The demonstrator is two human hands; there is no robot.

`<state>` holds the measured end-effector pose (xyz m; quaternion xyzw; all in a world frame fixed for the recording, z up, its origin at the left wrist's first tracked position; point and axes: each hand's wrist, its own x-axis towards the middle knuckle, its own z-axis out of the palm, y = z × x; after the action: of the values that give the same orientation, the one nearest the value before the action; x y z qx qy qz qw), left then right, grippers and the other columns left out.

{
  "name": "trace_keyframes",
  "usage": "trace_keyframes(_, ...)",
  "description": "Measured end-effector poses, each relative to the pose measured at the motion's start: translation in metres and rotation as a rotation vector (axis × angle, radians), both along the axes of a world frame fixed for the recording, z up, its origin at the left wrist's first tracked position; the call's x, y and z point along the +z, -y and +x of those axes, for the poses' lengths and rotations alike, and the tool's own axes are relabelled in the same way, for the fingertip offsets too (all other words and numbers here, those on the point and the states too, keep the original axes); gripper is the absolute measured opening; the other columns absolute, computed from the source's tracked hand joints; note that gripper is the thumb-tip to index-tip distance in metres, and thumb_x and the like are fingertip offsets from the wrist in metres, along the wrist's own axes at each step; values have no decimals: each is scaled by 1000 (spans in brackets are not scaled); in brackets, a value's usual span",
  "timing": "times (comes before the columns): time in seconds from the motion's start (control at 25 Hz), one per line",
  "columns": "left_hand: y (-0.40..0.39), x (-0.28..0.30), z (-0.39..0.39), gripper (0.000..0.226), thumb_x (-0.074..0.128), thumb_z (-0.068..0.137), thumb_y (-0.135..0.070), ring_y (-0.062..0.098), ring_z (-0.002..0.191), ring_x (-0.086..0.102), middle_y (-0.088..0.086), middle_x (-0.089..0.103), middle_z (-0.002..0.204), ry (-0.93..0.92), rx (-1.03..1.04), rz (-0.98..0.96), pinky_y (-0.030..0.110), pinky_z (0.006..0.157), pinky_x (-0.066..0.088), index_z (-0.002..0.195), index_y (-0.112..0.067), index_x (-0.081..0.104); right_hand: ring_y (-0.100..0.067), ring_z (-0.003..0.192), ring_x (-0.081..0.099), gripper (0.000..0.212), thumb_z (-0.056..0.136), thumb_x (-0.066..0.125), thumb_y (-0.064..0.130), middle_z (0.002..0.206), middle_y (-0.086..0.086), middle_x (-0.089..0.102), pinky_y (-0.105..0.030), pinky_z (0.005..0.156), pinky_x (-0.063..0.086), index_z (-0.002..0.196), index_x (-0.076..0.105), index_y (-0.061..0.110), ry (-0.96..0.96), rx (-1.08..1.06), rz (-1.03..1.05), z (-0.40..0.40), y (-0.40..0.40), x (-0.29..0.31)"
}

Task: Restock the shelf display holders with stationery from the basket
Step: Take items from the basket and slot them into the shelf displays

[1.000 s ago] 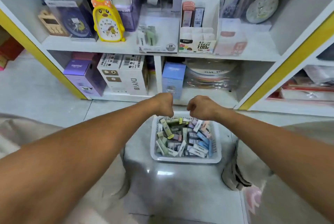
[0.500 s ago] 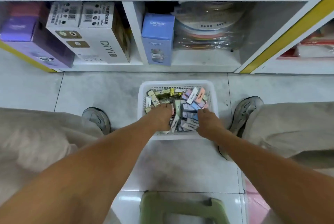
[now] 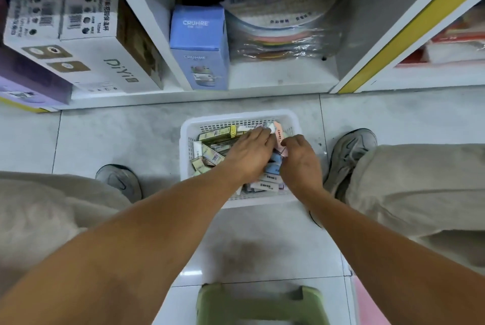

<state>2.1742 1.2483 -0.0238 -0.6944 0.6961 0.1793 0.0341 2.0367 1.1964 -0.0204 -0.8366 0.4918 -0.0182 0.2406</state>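
On the floor tiles between my feet stands a white mesh basket (image 3: pixel 184 164) filled with several small stationery boxes in green (image 3: pixel 215 135), blue and pink. Both my hands are inside it. My left hand (image 3: pixel 248 152) lies flat over the pile, its straight fingers touching the boxes near the far wall. My right hand (image 3: pixel 299 160) is curled just to the right of it, its fingertips pinching a pink box (image 3: pixel 279 138). The shelf display holders are out of view above.
The bottom shelf behind the basket holds a blue CRUHRE box (image 3: pixel 198 46), white DiYi boxes (image 3: pixel 86 43), a purple box (image 3: pixel 26 83) and a plastic-wrapped stack of round items (image 3: pixel 283 25). My shoes (image 3: pixel 119 180) (image 3: pixel 351 151) flank the basket. A green stool (image 3: pixel 259 303) is below me.
My view dropped from the upper shelf to the floor. Both hands went down from fists in the air into the basket, then slid toward its far side.
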Motion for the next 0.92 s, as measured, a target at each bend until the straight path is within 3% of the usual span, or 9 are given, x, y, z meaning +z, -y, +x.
trace_keyframes(0.08, 15, -2, -6, 73, 65, 84, -16, 33, 141, 29, 17, 32, 150, 110, -33, 66, 43, 118, 25, 147, -2, 31, -34, 101, 55, 39, 75, 56, -11, 112, -15, 58, -43, 78, 49, 112, 62, 2, 8, 0, -22, -5, 7, 2)
trace_keyframes(0.2, 32, -4, -12, 72, 66, 83, -13, 38, 134, 35, 24, 33, 145, 234, -38, 161, 45, 112, 31, 144, 0, 30, -34, 109, 50, 50, 77, 59, -5, 125, -16, 50, -41, 84, 46, 125, 50, 2, -84, -14, -36, -11, 15, -7)
trace_keyframes(0.36, 35, -10, -21, 78, 72, 79, -12, 38, 123, 45, 24, 43, 136, 202, 47, 263, 45, 101, 43, 142, 1, 28, -31, 121, 46, 76, 81, 60, 0, 136, -17, 41, -36, 98, 47, 147, 22, -1, -164, -103, 107, -6, 18, -31)
trace_keyframes(0.44, 31, -17, -28, 72, 68, 80, -9, 40, 123, 45, 25, 43, 136, 164, 89, 279, 47, 100, 44, 141, 0, 29, -31, 118, 50, 83, 82, 59, -1, 137, -19, 40, -33, 95, 48, 151, 12, -5, -131, -108, 137, -3, 18, -40)
trace_keyframes(0.64, 36, -26, -29, 71, 70, 77, -6, 41, 121, 44, 25, 43, 133, 163, 77, 313, 54, 97, 42, 136, -6, 31, -32, 106, 61, 75, 84, 55, 0, 135, -19, 42, -26, 71, 44, 149, 18, -4, -74, -185, 138, 0, 20, -52)
trace_keyframes(0.92, 36, -34, -16, 74, 70, 75, 1, 37, 112, 51, 21, 53, 120, 60, 131, 339, 44, 89, 49, 137, -12, 32, -37, 107, 62, 70, 89, 54, 3, 135, -14, 44, -33, 69, 43, 149, 18, 5, -51, -231, 194, -3, 23, -55)
